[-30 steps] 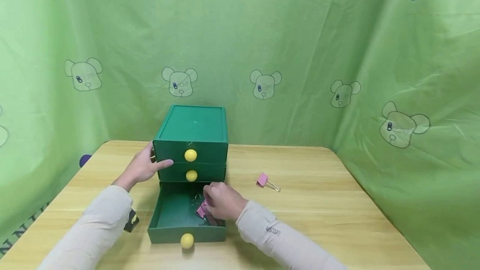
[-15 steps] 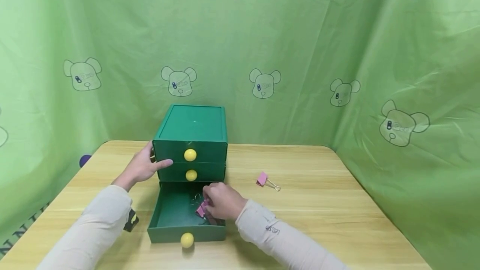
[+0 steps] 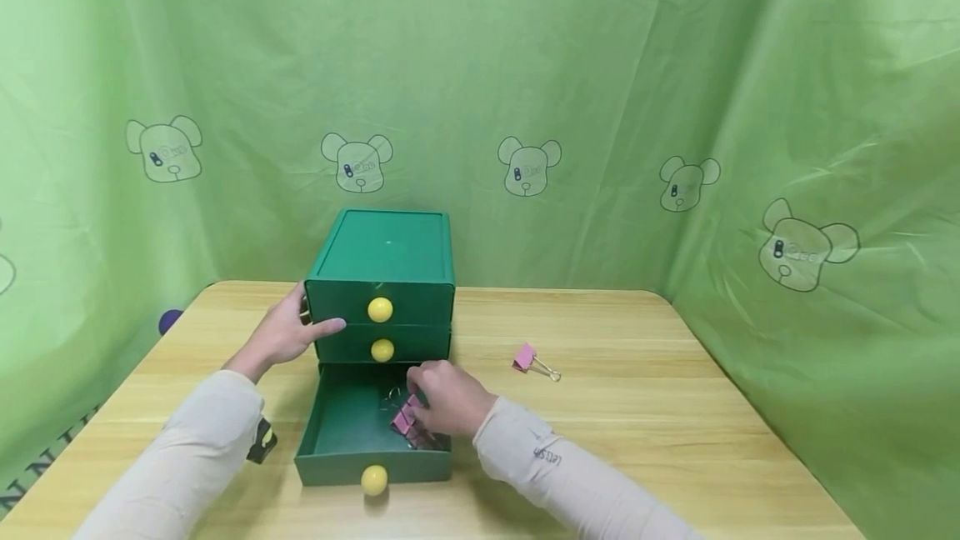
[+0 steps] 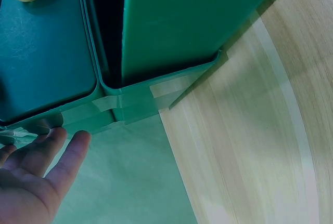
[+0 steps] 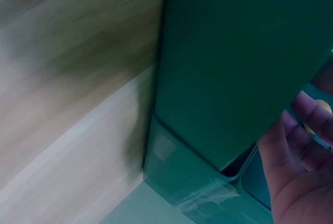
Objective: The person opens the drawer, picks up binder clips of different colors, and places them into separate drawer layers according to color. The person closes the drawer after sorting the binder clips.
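A green drawer cabinet (image 3: 390, 248) with yellow round knobs stands on the table; its bottom drawer (image 3: 348, 468) is pulled out. My left hand (image 3: 288, 332) rests on the cabinet's left side, thumb laid across the front. In the left wrist view, its extended fingers (image 4: 73, 154) touch the cabinet wall. Over the right part of the drawer, my right hand (image 3: 450, 398) has curled fingers and pinches a pink binder clip (image 3: 407, 415). More pink clips lie beneath it, partly hidden. The clips are out of sight in the right wrist view.
Another pink binder clip (image 3: 525, 358) with metal handles lies on the table (image 3: 630, 415), right of the cabinet. A small black and yellow item (image 3: 262, 442) sits beside the left sleeve. Green printed curtains (image 3: 450, 65) surround the table.
My right hand's fingers have shifted slightly within the drawer, and more of the pink clips shows below them. The left hand stays on the cabinet.
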### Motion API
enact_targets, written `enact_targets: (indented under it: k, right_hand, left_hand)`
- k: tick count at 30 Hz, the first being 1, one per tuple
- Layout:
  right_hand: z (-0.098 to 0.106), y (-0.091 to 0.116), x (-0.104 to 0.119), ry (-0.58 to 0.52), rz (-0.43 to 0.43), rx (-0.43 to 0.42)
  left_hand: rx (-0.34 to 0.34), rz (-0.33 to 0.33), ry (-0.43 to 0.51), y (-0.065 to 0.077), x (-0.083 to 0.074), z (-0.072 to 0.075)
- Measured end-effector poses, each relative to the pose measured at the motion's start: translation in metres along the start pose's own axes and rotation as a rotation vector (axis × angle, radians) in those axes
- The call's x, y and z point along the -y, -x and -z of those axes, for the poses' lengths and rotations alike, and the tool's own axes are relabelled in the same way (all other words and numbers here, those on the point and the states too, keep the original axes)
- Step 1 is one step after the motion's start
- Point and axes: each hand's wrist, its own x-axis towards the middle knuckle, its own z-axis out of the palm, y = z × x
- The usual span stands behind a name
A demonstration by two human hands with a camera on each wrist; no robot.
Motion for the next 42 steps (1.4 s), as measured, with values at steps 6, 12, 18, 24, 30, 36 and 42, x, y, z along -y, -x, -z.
enact_targets:
  k: [6, 12, 18, 24, 30, 36, 42]
  right_hand:
    - [0.006, 0.001, -0.004, -0.029, -0.022, -0.016]
    - [0.010, 0.004, -0.011, -0.061, -0.065, -0.031]
    - [0.014, 0.008, -0.022, -0.094, -0.087, -0.052]
    - [0.015, 0.014, -0.041, -0.081, -0.098, -0.124]
    - [0.014, 0.020, -0.064, -0.058, -0.110, -0.205]
    - [0.013, 0.025, -0.083, -0.051, -0.178, -0.226]
    - [0.013, 0.031, -0.100, -0.085, -0.279, -0.195]
  left_hand:
    - [-0.002, -0.003, -0.001, 0.000, 0.000, 0.000]
    - [-0.001, 0.005, -0.007, 0.000, 0.001, 0.000]
    - [0.002, 0.007, -0.009, 0.000, 0.001, 0.000]
    - [0.001, 0.003, -0.008, 0.000, 0.001, 0.000]
    - [0.000, 0.007, 0.000, 0.000, 0.000, 0.000]
    - [-0.005, 0.010, -0.001, 0.001, 0.000, 0.001]
    - [0.004, 0.011, 0.018, 0.000, 0.000, 0.000]
